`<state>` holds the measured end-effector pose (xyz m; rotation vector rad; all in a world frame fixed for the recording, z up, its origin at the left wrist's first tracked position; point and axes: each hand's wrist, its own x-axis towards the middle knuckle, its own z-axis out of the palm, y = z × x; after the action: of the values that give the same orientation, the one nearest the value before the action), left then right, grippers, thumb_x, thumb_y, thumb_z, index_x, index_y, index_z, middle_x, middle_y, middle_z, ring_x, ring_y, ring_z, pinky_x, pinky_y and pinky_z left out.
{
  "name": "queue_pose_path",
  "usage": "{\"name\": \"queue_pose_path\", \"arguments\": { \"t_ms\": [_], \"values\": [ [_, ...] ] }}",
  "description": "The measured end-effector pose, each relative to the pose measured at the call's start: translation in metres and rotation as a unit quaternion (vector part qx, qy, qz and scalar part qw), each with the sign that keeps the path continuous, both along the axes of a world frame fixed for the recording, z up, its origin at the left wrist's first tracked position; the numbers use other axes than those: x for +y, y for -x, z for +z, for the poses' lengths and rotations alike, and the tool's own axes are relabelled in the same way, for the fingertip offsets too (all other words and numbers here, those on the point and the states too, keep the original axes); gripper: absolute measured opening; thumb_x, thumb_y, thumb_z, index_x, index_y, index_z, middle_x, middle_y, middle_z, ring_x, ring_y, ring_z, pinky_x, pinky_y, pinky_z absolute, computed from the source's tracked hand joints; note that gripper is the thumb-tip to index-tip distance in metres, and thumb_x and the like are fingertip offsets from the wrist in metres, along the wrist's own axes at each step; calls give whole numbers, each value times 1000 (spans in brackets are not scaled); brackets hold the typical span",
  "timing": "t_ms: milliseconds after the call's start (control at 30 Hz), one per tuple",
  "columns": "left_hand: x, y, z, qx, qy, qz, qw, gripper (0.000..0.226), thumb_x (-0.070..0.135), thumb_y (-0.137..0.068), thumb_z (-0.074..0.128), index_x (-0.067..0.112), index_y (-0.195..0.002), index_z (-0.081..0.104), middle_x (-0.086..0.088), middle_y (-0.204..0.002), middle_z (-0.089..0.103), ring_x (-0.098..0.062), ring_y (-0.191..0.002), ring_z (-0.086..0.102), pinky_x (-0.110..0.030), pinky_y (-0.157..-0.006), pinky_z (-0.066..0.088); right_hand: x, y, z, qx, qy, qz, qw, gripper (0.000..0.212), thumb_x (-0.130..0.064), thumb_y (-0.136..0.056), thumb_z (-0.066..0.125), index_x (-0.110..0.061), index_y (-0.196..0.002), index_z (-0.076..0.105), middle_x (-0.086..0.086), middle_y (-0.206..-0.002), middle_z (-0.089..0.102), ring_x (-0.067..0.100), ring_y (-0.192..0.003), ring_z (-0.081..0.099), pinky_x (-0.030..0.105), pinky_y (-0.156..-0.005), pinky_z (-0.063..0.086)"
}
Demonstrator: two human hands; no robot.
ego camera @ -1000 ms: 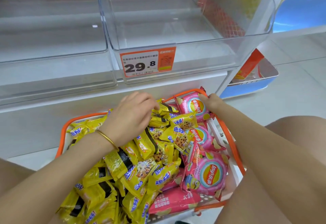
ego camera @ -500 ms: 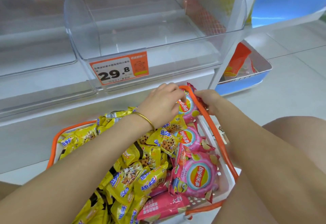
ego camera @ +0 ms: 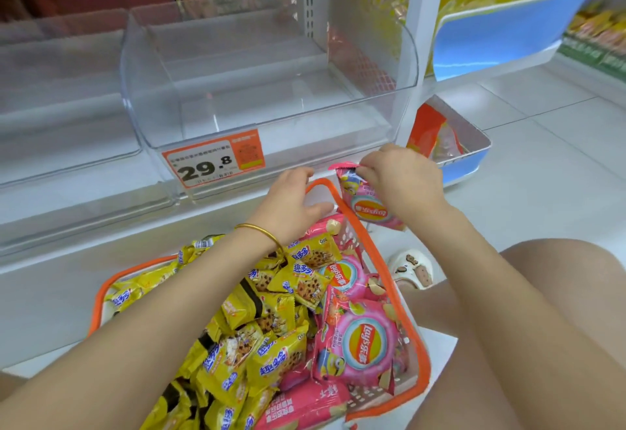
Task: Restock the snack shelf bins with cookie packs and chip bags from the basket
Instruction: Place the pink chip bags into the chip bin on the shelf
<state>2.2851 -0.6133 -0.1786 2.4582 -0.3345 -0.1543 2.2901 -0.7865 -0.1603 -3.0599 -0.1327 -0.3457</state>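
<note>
Under the pinching right hand (ego camera: 403, 178) the chip bag (ego camera: 367, 207) hangs lengthwise. Up and left, near, sits the clear bin (ego camera: 305, 117).

The bin (ego camera: 271, 117) is clear glossy plastic, the chip bags (ego camera: 367, 341) shiny film (crinkled), the bangle (ego camera: 262, 232) polished metal.

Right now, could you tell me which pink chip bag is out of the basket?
The pink bag pinched by its top edge in the right hand, hanging just outside the basket's far rim; the other pink bags lie inside it.
</note>
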Motion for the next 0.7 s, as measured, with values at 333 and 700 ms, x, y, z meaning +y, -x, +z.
{"name": "queue_pose_path", "arguments": {
  "t_ms": [333, 700],
  "values": [
    [24, 22, 29, 80, 180, -14, 980, 50, 24, -81, 70, 14, -122, 45, -5, -116, 59, -14, -102, 59, -29, -91, 50, 12, 34, 75, -26, -254, 28, 967, 30, -38, -95, 48, -14, -91, 67, 7, -83, 66, 27, -84, 60, 42, -73, 50],
    [28, 39, 33, 168, 426, 92, 885, 60, 1, -84, 65, 14, -135, 36, -15, -125, 54, -27, -106, 61, -40, -82, 57, 23, 27, 65, -30, -321, 8, 946, 36, -28, -96, 46, 2, -83, 61, 18, -78, 63, 34, -76, 59, 45, -69, 50]
  ]
}}
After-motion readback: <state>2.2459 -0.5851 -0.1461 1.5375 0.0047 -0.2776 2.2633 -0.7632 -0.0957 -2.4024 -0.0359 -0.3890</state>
